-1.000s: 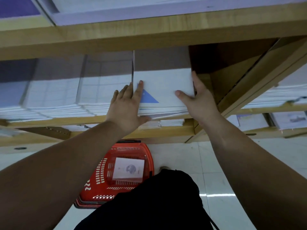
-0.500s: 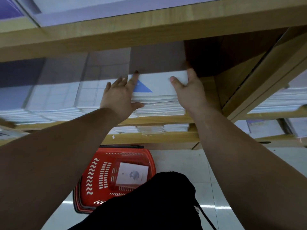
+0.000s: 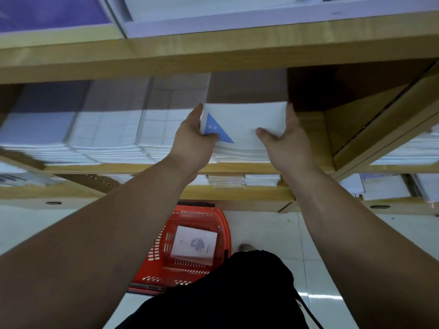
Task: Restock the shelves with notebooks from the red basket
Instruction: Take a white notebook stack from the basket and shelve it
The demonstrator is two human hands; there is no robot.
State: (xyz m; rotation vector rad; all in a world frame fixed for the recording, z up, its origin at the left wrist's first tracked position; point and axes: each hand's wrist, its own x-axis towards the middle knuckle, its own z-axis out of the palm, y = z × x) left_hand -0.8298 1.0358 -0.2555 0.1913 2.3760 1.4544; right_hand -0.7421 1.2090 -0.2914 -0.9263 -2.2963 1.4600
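Squaring a stack of notebooks (image 3: 247, 124) on the middle shelf (image 3: 142, 167): left hand (image 3: 194, 141) clasps the stack's left edge, right hand (image 3: 285, 138) braces its right edge, thumb resting on the top cover. Neighbouring stacks fill the shelf leftward. Red basket (image 3: 187, 248) sits on the floor below, one notebook (image 3: 194, 243) visibly left inside. Judgement: restocking nearly finished.

Glossy pale tiled floor (image 3: 273, 224) lies beneath light wooden shelving (image 3: 213, 51).
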